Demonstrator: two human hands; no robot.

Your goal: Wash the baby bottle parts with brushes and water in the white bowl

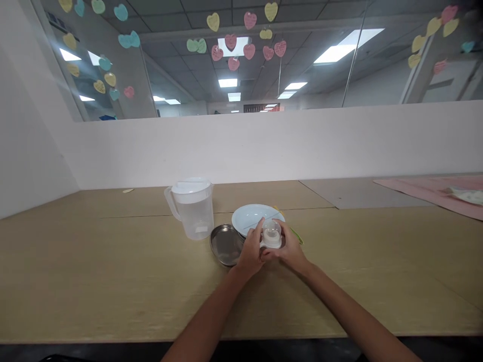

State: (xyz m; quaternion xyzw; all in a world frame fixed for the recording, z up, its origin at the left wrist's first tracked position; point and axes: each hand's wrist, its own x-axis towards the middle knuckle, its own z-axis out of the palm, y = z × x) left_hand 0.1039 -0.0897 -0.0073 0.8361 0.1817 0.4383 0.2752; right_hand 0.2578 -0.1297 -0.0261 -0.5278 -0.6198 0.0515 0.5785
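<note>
A small white object with a clear domed cap [271, 235] is held between my two hands, in front of a white bowl. My left hand [252, 250] grips its left side, and my right hand [291, 247] wraps round its right side. Behind the hands, the white bowl [247, 215] is partly covered by my fingers. A round steel dish [225, 245] lies beside my left hand, its right edge at the bowl. Something thin, green and yellow [298, 236], shows at the bowl's right, mostly hidden.
A clear plastic pitcher [196, 213] with a white lid stands left of the dish. The wooden table [113, 281] meets a white wall behind. A pink cloth [426, 188] with a whitish item [468, 195] lies at the far right.
</note>
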